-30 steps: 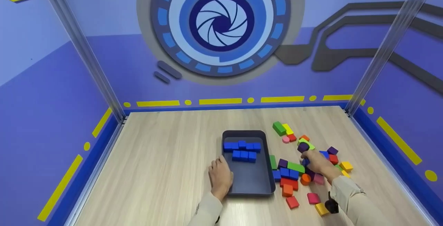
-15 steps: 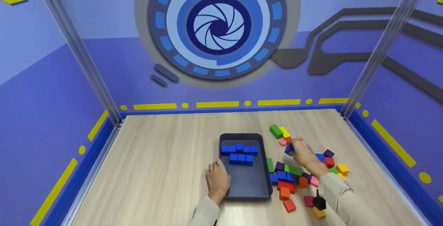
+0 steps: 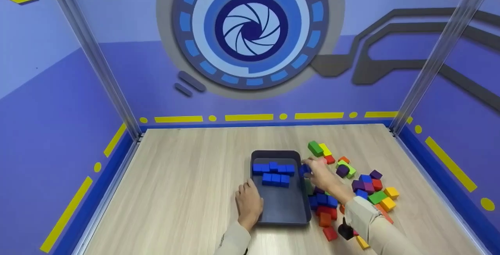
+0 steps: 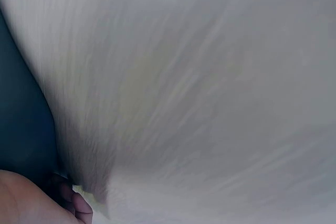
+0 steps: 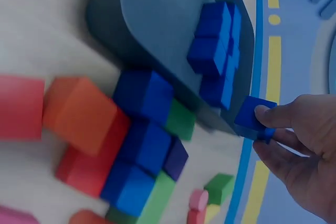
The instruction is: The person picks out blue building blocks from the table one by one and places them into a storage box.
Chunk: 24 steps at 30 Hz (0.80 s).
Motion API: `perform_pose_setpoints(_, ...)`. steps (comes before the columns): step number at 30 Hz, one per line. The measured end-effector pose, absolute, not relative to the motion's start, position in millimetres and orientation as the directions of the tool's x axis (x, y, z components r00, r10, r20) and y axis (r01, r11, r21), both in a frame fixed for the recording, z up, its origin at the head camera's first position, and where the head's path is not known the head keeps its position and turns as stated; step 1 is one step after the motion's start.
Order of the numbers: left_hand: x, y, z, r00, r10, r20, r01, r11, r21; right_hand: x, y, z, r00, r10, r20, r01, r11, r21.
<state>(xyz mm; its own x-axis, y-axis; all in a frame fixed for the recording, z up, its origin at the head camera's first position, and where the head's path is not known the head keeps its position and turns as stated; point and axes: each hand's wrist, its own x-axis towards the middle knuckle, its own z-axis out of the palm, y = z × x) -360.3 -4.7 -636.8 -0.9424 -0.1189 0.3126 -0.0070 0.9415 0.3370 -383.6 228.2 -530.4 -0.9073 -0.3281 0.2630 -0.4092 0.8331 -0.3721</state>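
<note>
A dark grey tray [image 3: 281,212] lies on the wooden table, with several blue blocks [image 3: 275,180] in two rows in its far half. My left hand [image 3: 249,202] rests against the tray's left rim with relaxed fingers; the left wrist view shows only part of this hand [image 4: 31,200] beside the dark tray wall. At the far right rim, my right hand [image 3: 322,175] pinches a blue block [image 5: 255,113] between thumb and fingers. In the right wrist view a bit more blue shows below that block, partly hidden by fingers.
Many coloured blocks lie right of the tray. Blue blocks [image 3: 322,199], a red block [image 3: 328,211] and an orange block [image 3: 324,220] sit close to its right wall. Farther back are a green block [image 3: 315,148] and a dark purple block [image 3: 342,170]. Walls enclose the table.
My right hand has lifted a blue block from among the scattered blocks and moved it left to the tray's right rim. The left hand has stayed at the tray.
</note>
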Motion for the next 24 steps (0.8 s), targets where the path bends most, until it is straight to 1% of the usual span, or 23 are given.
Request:
perform_pose_setpoints(4,-361.8,-4.1,-637.3,-0.943,-0.123,0.311,-0.012,0.942,0.337,-383.5,215.1,-538.4,-0.895,-0.364,0.257,-0.441,0.808,-0.39)
perform_pose_setpoints(12,-361.6,-4.1,-640.5,-0.936,-0.128,0.329,-0.012,0.943,0.332,-388.9,201.7,-558.6,-0.849,-0.45,0.278,-0.524,0.789,-0.32)
perform_pose_setpoints(15,-357.7,-2.7,-642.0,-0.936,-0.125,0.329,-0.013,0.946,0.323,-387.9,199.3,-567.2,-0.847,-0.459,0.268,-0.527,0.789,-0.315)
perform_pose_setpoints(21,-356.7,-2.6,-640.8,-0.943,-0.119,0.311,-0.013,0.946,0.323,-385.7,190.3,-575.7,-0.909,-0.368,0.194,-0.416,0.825,-0.382)
perform_pose_setpoints(24,-360.6,-5.0,-638.3,-0.946,-0.126,0.298,-0.019,0.942,0.336,-387.1,184.7,-574.1,-0.926,-0.33,0.182,-0.376,0.836,-0.399)
